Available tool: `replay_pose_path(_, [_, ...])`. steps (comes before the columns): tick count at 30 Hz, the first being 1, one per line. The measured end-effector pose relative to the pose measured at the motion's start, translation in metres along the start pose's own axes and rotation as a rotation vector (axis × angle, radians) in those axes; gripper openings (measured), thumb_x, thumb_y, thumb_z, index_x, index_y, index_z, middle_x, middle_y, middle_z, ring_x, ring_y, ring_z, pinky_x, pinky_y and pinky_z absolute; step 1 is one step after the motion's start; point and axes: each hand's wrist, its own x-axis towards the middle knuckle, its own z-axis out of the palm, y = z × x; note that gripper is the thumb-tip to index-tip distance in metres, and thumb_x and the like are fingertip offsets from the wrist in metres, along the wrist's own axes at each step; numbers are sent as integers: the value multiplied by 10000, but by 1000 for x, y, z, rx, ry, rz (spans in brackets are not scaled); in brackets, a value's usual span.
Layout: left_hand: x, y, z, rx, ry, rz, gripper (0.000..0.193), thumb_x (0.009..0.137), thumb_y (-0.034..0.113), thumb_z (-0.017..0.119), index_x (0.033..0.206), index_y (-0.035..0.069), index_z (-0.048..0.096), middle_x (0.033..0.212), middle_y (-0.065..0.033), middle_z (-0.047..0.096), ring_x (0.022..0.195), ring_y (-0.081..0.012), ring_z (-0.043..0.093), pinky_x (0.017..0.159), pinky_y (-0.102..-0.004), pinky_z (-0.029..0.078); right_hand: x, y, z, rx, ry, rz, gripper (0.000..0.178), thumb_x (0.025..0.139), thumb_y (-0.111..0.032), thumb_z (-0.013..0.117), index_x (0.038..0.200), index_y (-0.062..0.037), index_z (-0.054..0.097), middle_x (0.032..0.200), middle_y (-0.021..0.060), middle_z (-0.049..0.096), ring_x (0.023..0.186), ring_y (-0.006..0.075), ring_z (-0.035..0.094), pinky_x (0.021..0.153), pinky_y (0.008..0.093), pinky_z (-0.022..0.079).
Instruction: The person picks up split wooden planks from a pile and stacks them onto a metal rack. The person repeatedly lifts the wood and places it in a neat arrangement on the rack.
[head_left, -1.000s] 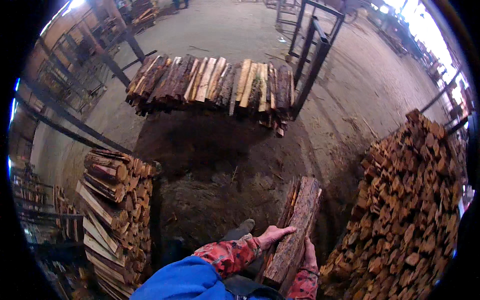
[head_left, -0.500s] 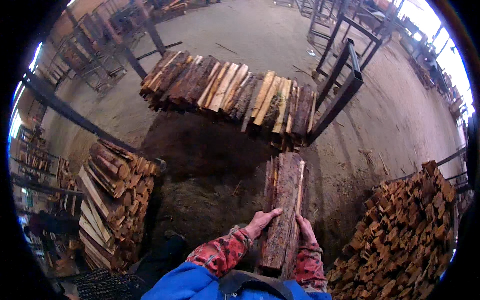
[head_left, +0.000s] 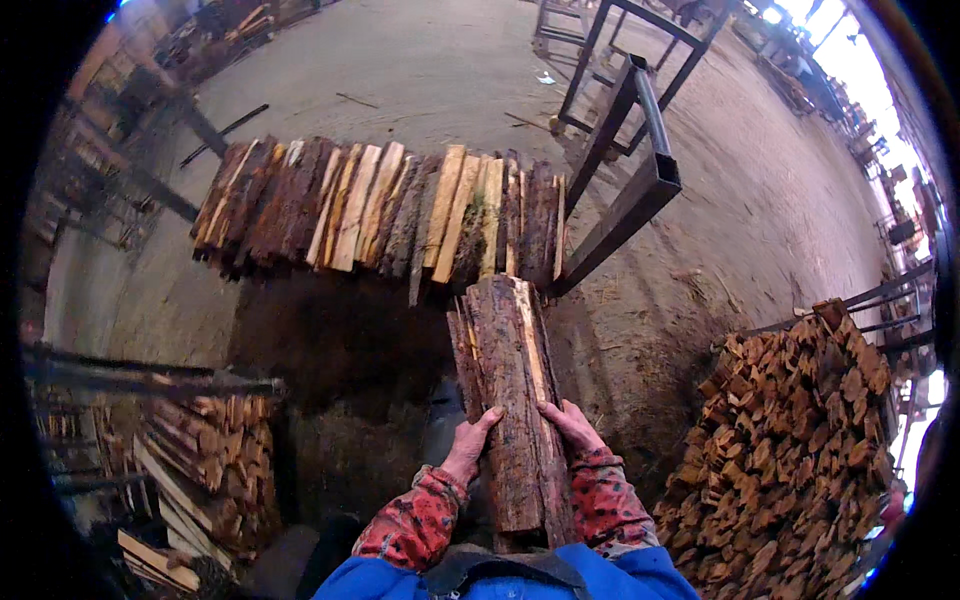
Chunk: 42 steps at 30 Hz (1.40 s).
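Observation:
I carry a bundle of long split logs (head_left: 508,390) with dark bark, held lengthwise in front of my chest and pointing away from me. My left hand (head_left: 467,445) grips its left side and my right hand (head_left: 570,424) presses on its right side. Both sleeves are red patterned under a blue garment. The bundle's far end reaches almost to a low row of split wood (head_left: 380,210) laid side by side on the ground ahead, close to its right end.
A dark metal frame (head_left: 630,180) stands at the right end of the row. A tall stack of cut firewood (head_left: 800,450) rises at my right, another stack (head_left: 200,460) at my left. Dirt and bark cover the ground; more racks stand far back.
I have moved toward the row of wood with the bundle; the row and metal frame are closer, and the bundle's far end has come near the row's right end.

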Motion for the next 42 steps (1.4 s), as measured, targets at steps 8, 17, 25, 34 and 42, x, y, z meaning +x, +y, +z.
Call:
replay_pose_path(8, [119,72,-22,61,-94,-68,537,793,343,696,1158,-27,564,1060,-71,612,919,-178,586,819,-320,471,105,-43,17,-12,81,-48,790,764,-540,643,1218,85,477,1183,207,553,1107,275,514,955,352,383])
replay_pose_path(17, [251,192,8,221,-157,21,461,779,283,705,1123,-1,588,1008,-43,621,894,-143,582,800,-305,467,237,-148,-7,71,231,-198,933,696,-529,734,1256,135,393,1245,251,508,1178,298,482,988,342,373])
replay_pose_path(25, [411,224,101,348,-295,205,549,782,292,709,1188,-34,534,1114,-98,609,997,-196,573,888,-319,441,347,-168,-98,-262,574,-343,727,841,-371,639,1289,125,352,1231,272,479,1159,372,471,994,402,374])
replay_pose_path(34, [495,143,129,700,21,464,922,679,235,814,1327,-143,279,1350,-312,387,1291,-338,378,1066,-365,301,416,-85,-61,-623,670,-235,697,865,-261,594,1335,132,262,1417,311,216,1314,449,244,1051,490,275])
replay_pose_path(42, [508,150,126,897,121,484,851,626,263,826,1256,-83,370,1093,-295,576,1022,-399,576,873,-406,459,415,-99,-63,-619,664,-192,712,856,-303,605,1335,120,291,1406,308,252,1277,439,308,1023,469,312])
